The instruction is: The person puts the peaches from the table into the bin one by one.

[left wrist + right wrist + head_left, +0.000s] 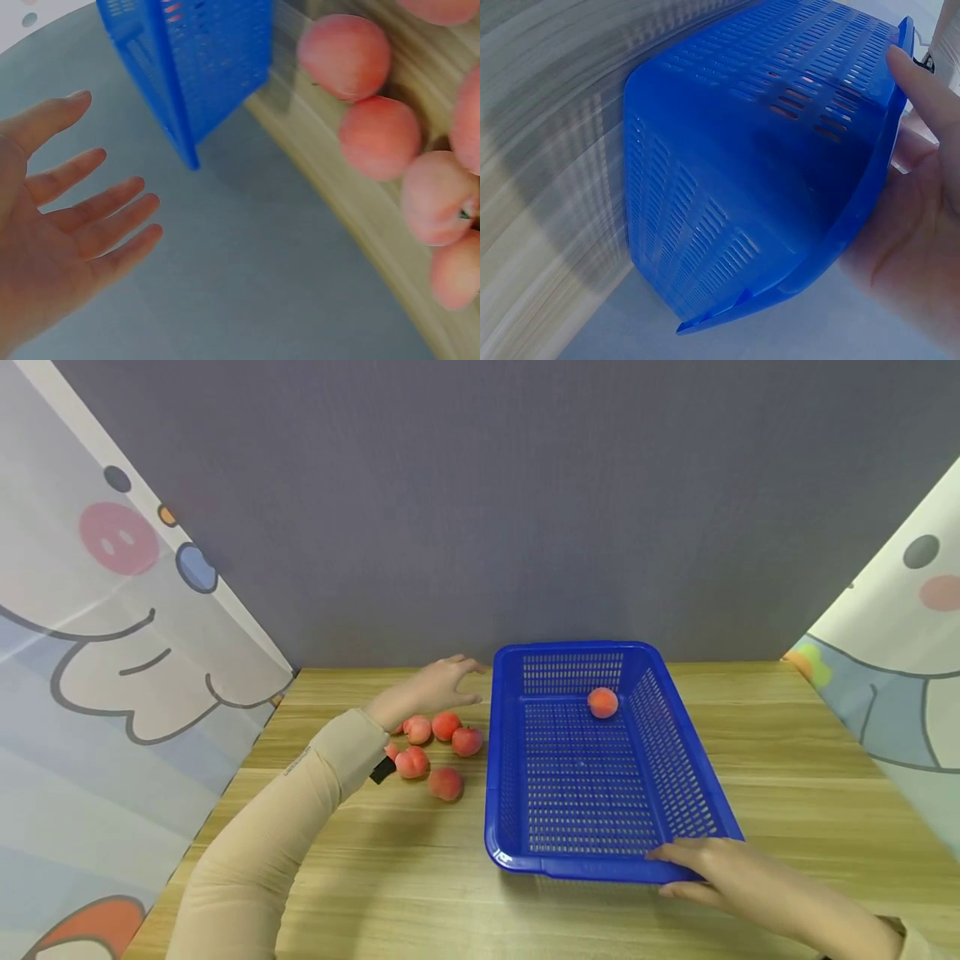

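A blue plastic basket (585, 867) with slotted walls stands on the table, and a single peach (602, 702) lies in it near the far right corner. My right hand (720, 872) grips the near right part of the rim, the thumb outside the wall and the fingers over the edge. To the left of the basket my left hand (438, 683) hovers with nothing in it, its fingers spread and relaxed in the left wrist view. Below and nearer than that hand lie several red peaches (446, 783), partly hidden by the sleeve.
The wooden table (795, 777) ends at a grey wall (480, 510) behind the basket. Curtains with cartoon prints (112, 652) hang along both sides. A small black device (382, 769) sits at the left cuff, close over the peaches.
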Motion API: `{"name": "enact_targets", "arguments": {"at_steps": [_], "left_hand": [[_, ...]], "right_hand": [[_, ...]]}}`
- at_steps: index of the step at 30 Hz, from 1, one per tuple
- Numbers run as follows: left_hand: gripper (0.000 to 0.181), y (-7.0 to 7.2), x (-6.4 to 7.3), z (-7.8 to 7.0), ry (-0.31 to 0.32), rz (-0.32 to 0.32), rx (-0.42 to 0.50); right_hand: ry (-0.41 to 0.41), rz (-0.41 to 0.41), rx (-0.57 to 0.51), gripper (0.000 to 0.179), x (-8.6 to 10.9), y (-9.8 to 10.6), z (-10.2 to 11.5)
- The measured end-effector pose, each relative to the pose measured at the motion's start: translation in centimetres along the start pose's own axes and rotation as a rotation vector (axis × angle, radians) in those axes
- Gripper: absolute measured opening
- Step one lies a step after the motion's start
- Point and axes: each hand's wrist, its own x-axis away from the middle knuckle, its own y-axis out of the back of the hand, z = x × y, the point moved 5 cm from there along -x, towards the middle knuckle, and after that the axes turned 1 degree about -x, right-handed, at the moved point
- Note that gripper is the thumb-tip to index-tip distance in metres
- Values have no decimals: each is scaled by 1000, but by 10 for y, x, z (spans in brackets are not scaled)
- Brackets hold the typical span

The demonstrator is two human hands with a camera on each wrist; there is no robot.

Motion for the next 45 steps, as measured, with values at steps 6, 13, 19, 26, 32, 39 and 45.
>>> {"name": "enact_targets", "arguments": {"at_steps": [6,13,19,26,32,39,45], "left_hand": [[44,-9,8,14,23,9,32],[41,-22,16,24,35,15,91],[39,-36,22,28,33,11,111],[38,-52,22,29,1,0,111],[34,-66,18,26,-58,3,126],[32,-78,14,26,-69,0,78],[30,-84,13,24,-109,-5,12]], "right_hand": [[5,6,-15,23,0,0,0],[5,10,-14,24,0,-1,-1],[-13,3,21,25,1,-1,-3],[-1,9,4,25,0,-2,-4],[0,-1,12,25,1,-2,-4],[-16,9,9,26,1,-3,-5],[-23,21,-10,26,1,-3,-5]]}}
